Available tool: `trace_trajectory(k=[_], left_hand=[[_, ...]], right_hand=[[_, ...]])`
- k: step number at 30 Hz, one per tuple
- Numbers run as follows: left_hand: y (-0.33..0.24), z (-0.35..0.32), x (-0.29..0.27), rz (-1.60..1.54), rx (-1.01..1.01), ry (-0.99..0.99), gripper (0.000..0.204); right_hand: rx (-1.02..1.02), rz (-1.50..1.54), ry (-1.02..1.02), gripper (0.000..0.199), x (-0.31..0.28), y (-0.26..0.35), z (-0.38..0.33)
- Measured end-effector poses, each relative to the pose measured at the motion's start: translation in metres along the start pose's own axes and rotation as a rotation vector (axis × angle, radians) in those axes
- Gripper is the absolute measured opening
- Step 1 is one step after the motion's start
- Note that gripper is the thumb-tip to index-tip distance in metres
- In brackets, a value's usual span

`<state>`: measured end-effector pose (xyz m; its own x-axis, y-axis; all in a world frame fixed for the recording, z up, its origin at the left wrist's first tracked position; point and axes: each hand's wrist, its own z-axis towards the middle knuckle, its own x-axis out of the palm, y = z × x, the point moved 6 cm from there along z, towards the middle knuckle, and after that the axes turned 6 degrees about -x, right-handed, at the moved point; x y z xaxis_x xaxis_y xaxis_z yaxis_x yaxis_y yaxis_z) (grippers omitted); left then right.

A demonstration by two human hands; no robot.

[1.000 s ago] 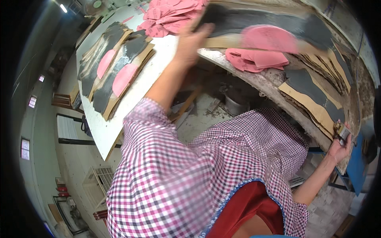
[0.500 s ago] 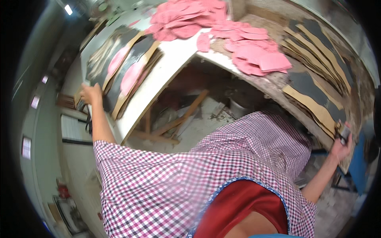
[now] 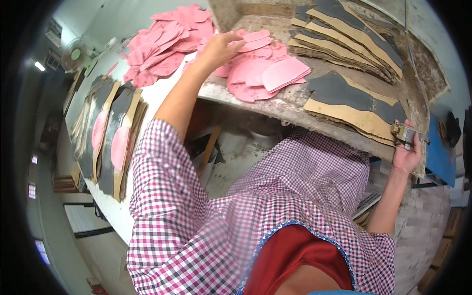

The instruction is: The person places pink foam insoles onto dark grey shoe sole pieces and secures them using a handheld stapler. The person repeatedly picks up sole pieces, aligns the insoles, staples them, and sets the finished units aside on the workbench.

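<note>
Pink pieces (image 3: 265, 73) crowd bench (image 3: 295, 105); edge seemingly free.

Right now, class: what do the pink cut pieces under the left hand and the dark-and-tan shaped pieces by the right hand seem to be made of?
The pink cut pieces look like thin foam or fabric sheet: matte, flat, floppy edges, stacked loosely. The dark-and-tan shaped pieces seem to be stiff board or leather-like sheet: a dull dark grey face on a tan backing, lying flat in layers. Neither can be told for certain.

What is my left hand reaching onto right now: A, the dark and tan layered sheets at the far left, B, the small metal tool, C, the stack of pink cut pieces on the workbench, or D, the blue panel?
C: the left hand rests its fingers on the pink cut pieces, while the small metal tool is in the right hand.
</note>
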<state>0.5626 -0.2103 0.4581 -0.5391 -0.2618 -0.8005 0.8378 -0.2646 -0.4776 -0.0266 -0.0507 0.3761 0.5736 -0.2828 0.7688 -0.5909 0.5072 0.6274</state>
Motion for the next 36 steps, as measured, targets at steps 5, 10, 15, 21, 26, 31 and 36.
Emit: trace_trajectory(k=[5,10,15,21,26,31,36], left_hand=[[0.003,0.048,0.052,0.256,-0.089,0.243,0.049],[0.006,0.051,0.033,0.412,0.039,0.104,0.034],[-0.032,0.048,0.007,0.168,0.060,-0.148,0.025],[-0.106,0.027,0.031,-0.426,-0.017,0.156,0.019],[-0.154,0.007,0.048,-0.509,-0.038,0.407,0.018],[-0.210,-0.011,0.080,-0.579,0.103,0.516,0.019],[-0.253,-0.018,0.103,-0.511,0.178,0.742,0.017]], right_hand=[[-0.007,0.016,-0.001,0.049,0.016,0.003,-0.018],[-0.113,0.004,0.200,0.040,0.037,0.009,-0.033],[-0.402,-0.208,0.465,0.034,0.112,0.015,-0.070],[-0.649,-0.626,0.478,0.040,0.130,0.015,-0.079],[-0.446,-0.719,0.449,0.040,0.126,0.006,-0.090],[-0.431,-0.503,0.460,0.037,0.121,-0.015,-0.077],[-0.334,-0.253,0.304,0.026,0.078,0.012,-0.047]])
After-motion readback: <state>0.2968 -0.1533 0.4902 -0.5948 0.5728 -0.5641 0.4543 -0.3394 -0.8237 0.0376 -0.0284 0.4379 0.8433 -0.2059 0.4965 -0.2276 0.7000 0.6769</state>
